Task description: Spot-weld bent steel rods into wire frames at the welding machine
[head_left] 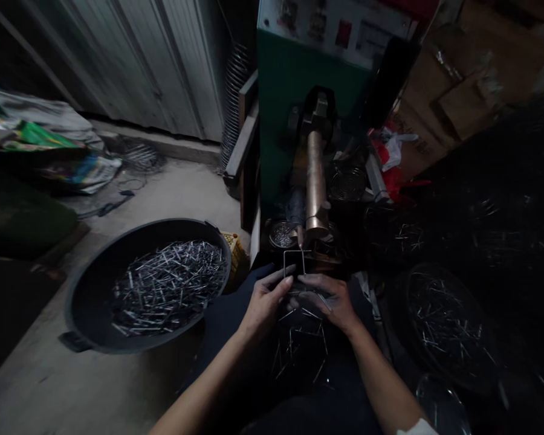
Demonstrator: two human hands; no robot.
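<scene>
A bent metal wire frame point(284, 263) is held upright between my two hands, its top touching or very near the pointed copper tip point(300, 238) of the machine. My left hand point(268, 297) pinches its left side between thumb and fingers. On the right side, my right hand point(330, 295) grips it, and a thin wire rod point(324, 302) sticks out by these fingers. Several bent wire pieces point(308, 331) lie below the hands on the dark cloth over my lap. The thick copper arm point(315, 181) extends from the green machine above the hands.
A black tub point(79, 302) of straight metal pieces stands on the floor at left, a yellow crate point(233, 251) behind it. Another dark container with wire pieces point(448, 314) is at right. Cardboard boxes point(428, 103) are stacked behind. A wire coil point(234, 103) stands by the metal wall.
</scene>
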